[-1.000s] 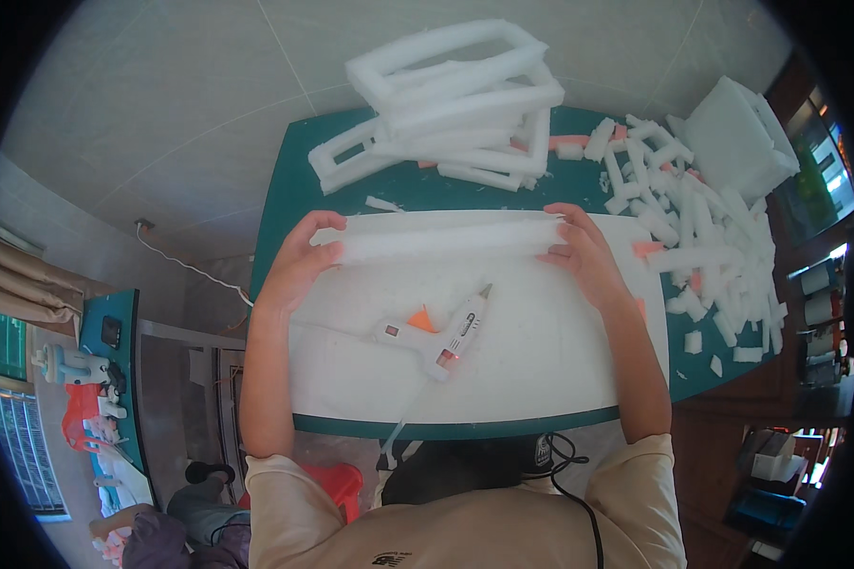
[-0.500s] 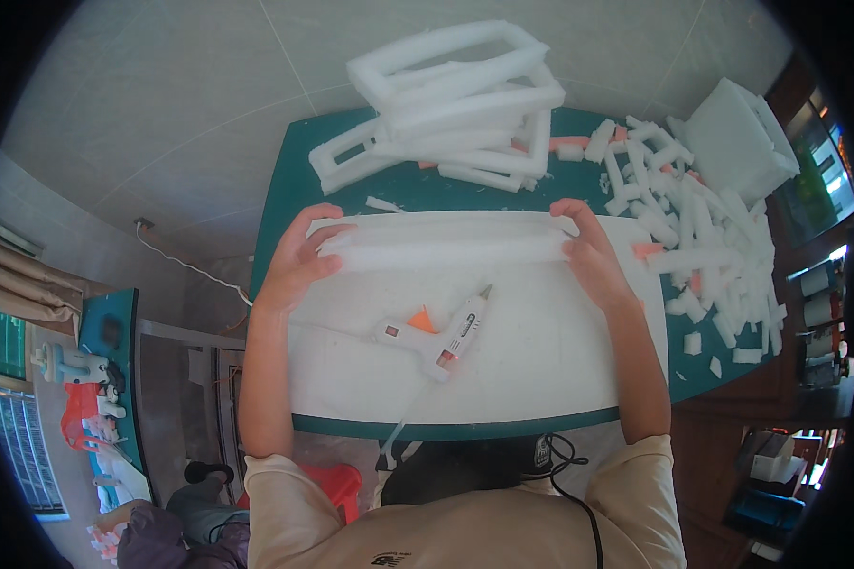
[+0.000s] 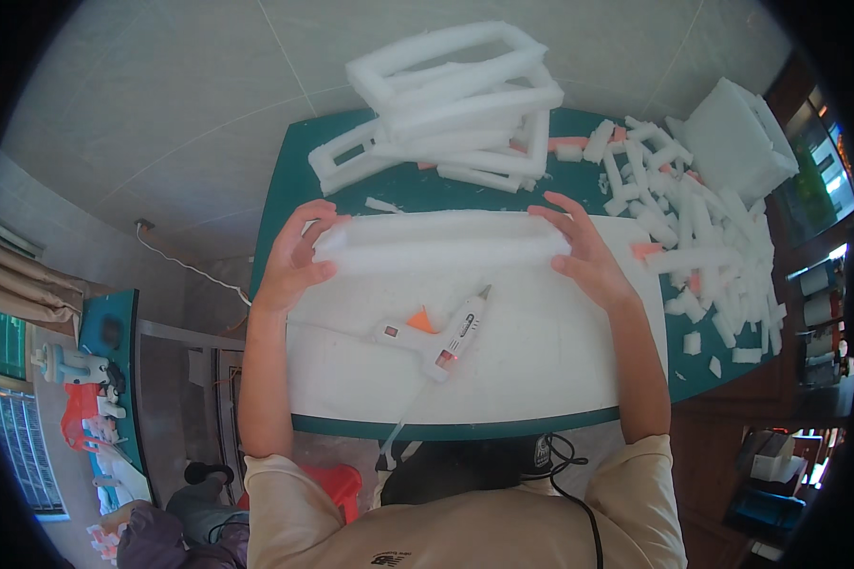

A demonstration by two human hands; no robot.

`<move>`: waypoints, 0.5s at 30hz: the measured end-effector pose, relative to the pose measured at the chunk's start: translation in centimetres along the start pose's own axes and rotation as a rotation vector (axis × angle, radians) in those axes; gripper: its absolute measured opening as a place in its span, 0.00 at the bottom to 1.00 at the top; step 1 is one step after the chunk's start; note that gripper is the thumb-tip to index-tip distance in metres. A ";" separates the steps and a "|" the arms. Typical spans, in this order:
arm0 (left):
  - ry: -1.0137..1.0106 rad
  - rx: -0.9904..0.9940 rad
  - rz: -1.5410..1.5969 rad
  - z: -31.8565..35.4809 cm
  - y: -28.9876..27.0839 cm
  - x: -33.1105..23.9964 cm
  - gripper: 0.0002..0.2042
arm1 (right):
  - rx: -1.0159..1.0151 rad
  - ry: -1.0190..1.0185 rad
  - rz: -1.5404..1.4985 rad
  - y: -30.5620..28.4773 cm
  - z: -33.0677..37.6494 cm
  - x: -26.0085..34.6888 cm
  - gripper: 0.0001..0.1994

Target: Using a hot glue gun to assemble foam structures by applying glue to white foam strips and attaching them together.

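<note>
A long white foam piece (image 3: 446,248) lies crosswise near the far edge of a white board (image 3: 541,370). My left hand (image 3: 299,256) grips its left end, fingers curled over the far side and thumb on the near side. At the opposite end my right hand (image 3: 586,251) holds it in the same way, fingertips pressing the far edge. Whether the piece is one solid bar or a narrow frame is hard to tell, white on white. Nearer to me, a white glue gun (image 3: 436,343) with an orange part rests on the board, nozzle pointing away to the right.
Behind the board, several white foam frames (image 3: 460,104) are stacked on the green table (image 3: 289,166). Foam scraps (image 3: 702,218), some pinkish, cover the right side beside a large foam block (image 3: 742,142). A person's legs (image 3: 199,507) show at lower left, near a red stool (image 3: 337,488).
Both hands and the foam piece have shifted slightly to the left. My right hand's fingers now reach further over the piece's end. The glue gun stays where it was.
</note>
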State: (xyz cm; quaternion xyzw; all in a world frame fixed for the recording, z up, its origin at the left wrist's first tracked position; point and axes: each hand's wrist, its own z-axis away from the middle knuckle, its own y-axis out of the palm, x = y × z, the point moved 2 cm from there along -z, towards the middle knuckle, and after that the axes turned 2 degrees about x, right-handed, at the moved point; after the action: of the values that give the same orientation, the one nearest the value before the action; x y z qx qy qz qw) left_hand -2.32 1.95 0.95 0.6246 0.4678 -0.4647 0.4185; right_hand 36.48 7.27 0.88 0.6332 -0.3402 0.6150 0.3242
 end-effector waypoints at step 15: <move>0.093 0.056 -0.082 -0.1 -0.5 0.3 0.35 | -0.015 0.073 0.011 0.2 0.1 0.2 0.43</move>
State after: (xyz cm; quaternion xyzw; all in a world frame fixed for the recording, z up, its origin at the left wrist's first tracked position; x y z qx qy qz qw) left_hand -2.73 2.23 0.64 0.6373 0.4989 -0.4647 0.3593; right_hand 36.39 7.09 1.07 0.6062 -0.3361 0.6368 0.3376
